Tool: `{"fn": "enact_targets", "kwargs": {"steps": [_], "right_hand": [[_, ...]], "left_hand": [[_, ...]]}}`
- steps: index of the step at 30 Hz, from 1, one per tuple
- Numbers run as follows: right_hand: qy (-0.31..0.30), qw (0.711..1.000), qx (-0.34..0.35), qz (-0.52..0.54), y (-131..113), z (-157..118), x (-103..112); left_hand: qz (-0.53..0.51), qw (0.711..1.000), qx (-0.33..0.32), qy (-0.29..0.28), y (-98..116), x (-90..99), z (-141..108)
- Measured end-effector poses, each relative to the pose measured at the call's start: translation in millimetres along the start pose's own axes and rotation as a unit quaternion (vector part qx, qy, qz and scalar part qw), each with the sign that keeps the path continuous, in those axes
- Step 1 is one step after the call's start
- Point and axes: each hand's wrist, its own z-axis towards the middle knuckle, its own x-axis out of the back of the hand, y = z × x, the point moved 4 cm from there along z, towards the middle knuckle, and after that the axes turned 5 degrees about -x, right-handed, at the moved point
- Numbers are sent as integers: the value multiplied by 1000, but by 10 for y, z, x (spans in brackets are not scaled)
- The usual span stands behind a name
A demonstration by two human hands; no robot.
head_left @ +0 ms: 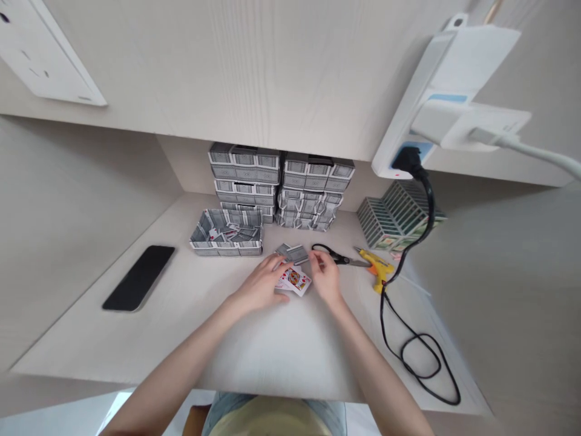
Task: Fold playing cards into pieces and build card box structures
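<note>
Spread low over the desk, my left hand (259, 284) has its thumb apart from its fingers, at the left edge of some face-up playing cards (295, 279). A red-and-white court card lies on top of these. Just beyond them are grey-backed playing cards (297, 255), partly overlapping. My right hand (325, 277) has its fingers curled together at the right end of a grey-backed card and seems to pinch that edge. Behind my left hand stands an open box made of folded cards (227, 249), with loose cards inside.
Stacked card-made boxes (313, 181) stand at the back. To the right lie black scissors (338, 257) and a yellow glue gun (379, 266) with a looping black cord (422, 336). A green striped box (390, 218), a phone (138, 278) and a power strip (436, 91) are around.
</note>
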Motion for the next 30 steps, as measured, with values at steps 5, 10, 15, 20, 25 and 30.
{"fn": "enact_targets", "kwargs": {"steps": [5,10,15,20,25,30], "right_hand": [[-110,993,3,-49,64,-229,8],[-178,979,-99,18,224,-317,-68],[-142,965,-178,134,280,-301,-58],[-80,952,-218,199,290,-306,-13],[-56,931,-257,252,286,-340,-20],[-170,906,-250,295,141,-408,-138]], "left_hand": [[-26,999,-15,33,-20,-76,33],[-23,997,-19,71,-79,-86,-40],[-53,995,-35,76,-127,-61,-74],[-57,991,-11,119,-169,6,-87],[-18,981,27,191,-225,50,-129],[-16,976,37,215,-189,20,-145]]}}
